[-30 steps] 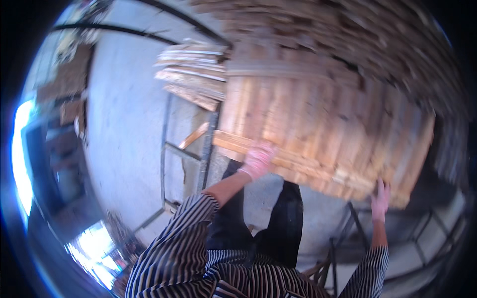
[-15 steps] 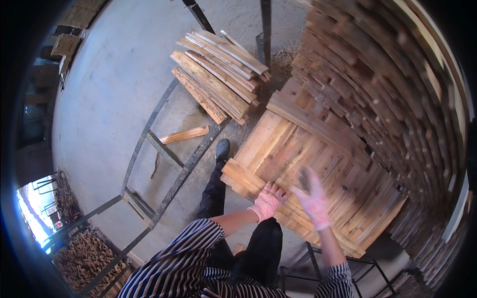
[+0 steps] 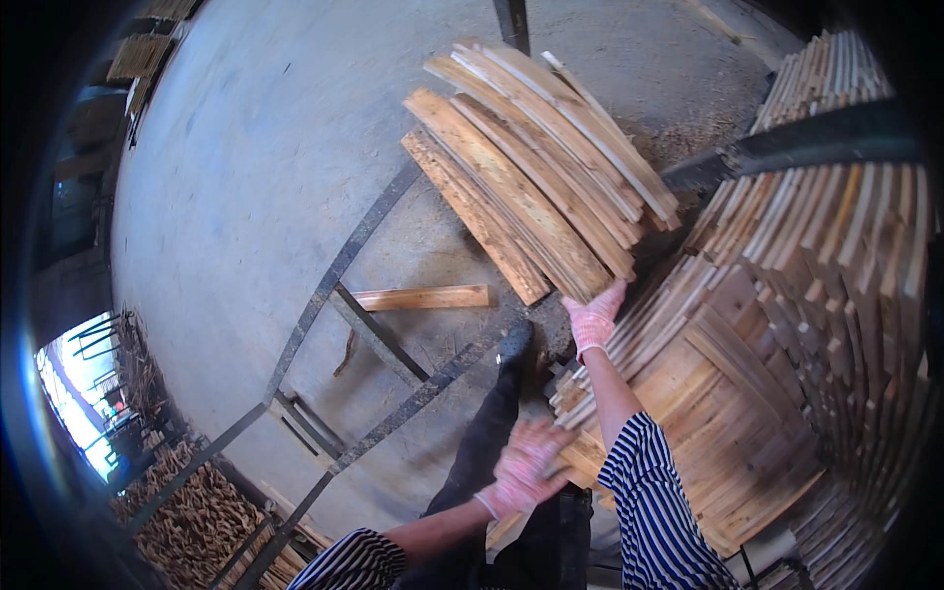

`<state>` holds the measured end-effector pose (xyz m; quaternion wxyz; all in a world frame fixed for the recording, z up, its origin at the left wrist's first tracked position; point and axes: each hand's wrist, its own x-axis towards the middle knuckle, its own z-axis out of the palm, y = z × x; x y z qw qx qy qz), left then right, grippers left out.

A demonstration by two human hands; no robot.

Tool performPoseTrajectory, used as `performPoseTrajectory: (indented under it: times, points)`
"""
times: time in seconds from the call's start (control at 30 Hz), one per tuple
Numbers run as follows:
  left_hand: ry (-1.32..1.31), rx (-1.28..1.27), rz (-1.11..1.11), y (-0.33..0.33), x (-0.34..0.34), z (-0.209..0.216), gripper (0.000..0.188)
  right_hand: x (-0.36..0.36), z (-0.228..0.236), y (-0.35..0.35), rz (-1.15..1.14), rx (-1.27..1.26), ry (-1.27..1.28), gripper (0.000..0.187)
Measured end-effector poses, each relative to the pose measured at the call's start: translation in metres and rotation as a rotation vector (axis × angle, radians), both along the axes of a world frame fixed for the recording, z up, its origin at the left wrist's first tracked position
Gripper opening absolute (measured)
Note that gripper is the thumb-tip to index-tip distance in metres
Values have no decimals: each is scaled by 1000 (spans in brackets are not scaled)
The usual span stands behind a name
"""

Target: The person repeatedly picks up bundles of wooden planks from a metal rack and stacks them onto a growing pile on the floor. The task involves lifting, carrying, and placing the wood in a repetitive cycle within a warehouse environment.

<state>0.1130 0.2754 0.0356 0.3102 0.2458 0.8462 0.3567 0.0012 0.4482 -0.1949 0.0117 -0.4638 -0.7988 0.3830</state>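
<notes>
My right hand, in a pink-and-white glove, reaches to the near end of a plank in a pile on a metal rack. Thumb and fingers lie to either side of that end. The pile holds several rough, pale boards lying side by side and overlapping. My left hand, in a matching glove, is smeared by motion above my leg. It is nearest the left corner of a layer of flat wooden boards, and its fingers cannot be made out clearly.
A dark metal frame runs low across the floor on the left, with one loose board beside it. Tall stacks of boards rise at the right. Bundled wood pieces stand at the lower left. My foot is by the frame.
My right hand has left the flat board layer and moved up to the plank pile. My left hand has come off the crosswise board at its edge. The view has swung toward the right.
</notes>
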Motion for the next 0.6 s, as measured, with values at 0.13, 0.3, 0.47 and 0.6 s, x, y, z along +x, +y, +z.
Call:
performPoseTrajectory:
  times: [0.13, 0.3, 0.47, 0.6]
  points:
    - [-35, -175, 247, -63, -57, -31, 58, -16, 12, -3, 46, -59, -132, 118]
    - [-179, -252, 324, -51, -120, -65, 55, -18, -1, 9, -1, -38, -135, 111]
    - [-478, 4, 505, -36, -153, -98, 66, -22, 42, 11, 322, -73, -235, 98]
    - [-821, 373, 901, -47, -200, -126, 93, -37, 140, -27, 595, -493, -327, 80]
